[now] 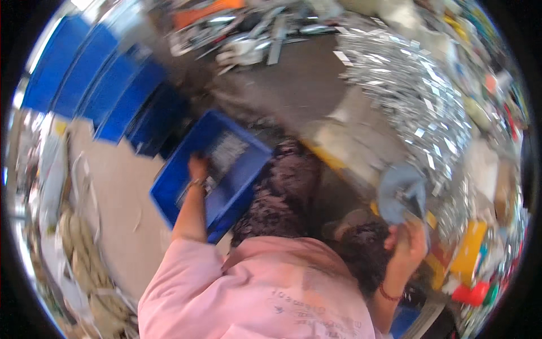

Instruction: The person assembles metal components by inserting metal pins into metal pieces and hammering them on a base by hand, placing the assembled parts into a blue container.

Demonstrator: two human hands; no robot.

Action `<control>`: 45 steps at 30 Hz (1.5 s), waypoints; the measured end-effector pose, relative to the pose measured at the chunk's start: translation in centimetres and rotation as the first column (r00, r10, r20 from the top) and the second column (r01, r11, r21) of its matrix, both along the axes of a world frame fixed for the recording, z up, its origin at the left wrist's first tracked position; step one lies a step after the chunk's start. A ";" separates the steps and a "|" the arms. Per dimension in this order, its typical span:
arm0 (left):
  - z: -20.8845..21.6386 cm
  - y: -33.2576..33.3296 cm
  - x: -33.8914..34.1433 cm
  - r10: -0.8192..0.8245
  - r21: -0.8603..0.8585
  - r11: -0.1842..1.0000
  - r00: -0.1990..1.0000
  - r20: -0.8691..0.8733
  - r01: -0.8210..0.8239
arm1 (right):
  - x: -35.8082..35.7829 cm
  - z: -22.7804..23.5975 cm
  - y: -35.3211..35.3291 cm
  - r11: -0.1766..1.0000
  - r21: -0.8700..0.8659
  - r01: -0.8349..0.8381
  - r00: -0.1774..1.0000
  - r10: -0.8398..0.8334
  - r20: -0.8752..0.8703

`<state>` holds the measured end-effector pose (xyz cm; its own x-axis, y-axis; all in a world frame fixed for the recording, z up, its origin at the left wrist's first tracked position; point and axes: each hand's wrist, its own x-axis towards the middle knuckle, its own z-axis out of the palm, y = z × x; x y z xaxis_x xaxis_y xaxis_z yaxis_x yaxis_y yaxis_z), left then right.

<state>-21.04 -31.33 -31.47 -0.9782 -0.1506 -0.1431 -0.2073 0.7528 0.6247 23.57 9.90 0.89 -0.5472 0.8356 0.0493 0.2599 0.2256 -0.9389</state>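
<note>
Inside a blue plastic bin (169, 198) in front of me, my left hand (197, 168) reaches over the side, its fingers smeared by motion. Small silvery metal pieces (228, 150) lie in the bin close to that hand. Off to the right, my right hand (407, 246) has its fingers closed at the lower edge of a rounded grey-blue piece (392, 195), which looks soft like cloth; blur hides exactly what it is.
Stacked blue bins (84, 73) stand at the far left. A large heap of shiny metal strips (412, 96) spreads at the far right, with more metal scrap (265, 39) at the back. A yellow object (470, 248) lies among clutter on the right; khaki cloth (82, 254) is on the left.
</note>
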 end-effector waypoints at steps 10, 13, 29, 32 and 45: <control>23.3 13.4 2.6 -0.087 0.441 0.823 0.847 -0.525 0.358 | -1.3 0.6 -0.4 0.987 -0.077 -0.138 0.985 0.128 -0.117; 31.7 22.6 8.1 -0.374 0.375 0.585 0.649 -0.663 0.719 | -1.1 -0.2 -0.1 0.984 -0.046 -0.173 0.976 0.165 -0.139; 36.3 44.6 18.4 -0.828 -0.563 -0.213 -0.453 -0.330 0.799 | -0.7 -0.1 0.5 0.913 0.333 -0.235 0.946 0.293 -0.136; 35.7 43.1 18.2 -0.827 -0.532 -0.181 -0.421 -0.372 0.827 | -0.7 -0.2 0.5 0.904 0.359 -0.232 0.944 0.299 -0.142; 37.1 37.1 16.9 -0.952 -0.546 0.047 -0.127 -0.277 0.837 | -0.7 -0.4 0.7 0.879 0.420 -0.227 0.938 0.314 -0.149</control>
<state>-4.13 5.79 5.60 -0.0779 0.9677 0.2396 0.9890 0.0447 0.1408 22.82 10.61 0.47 -0.6902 0.5447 0.4763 -0.0539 0.6177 -0.7846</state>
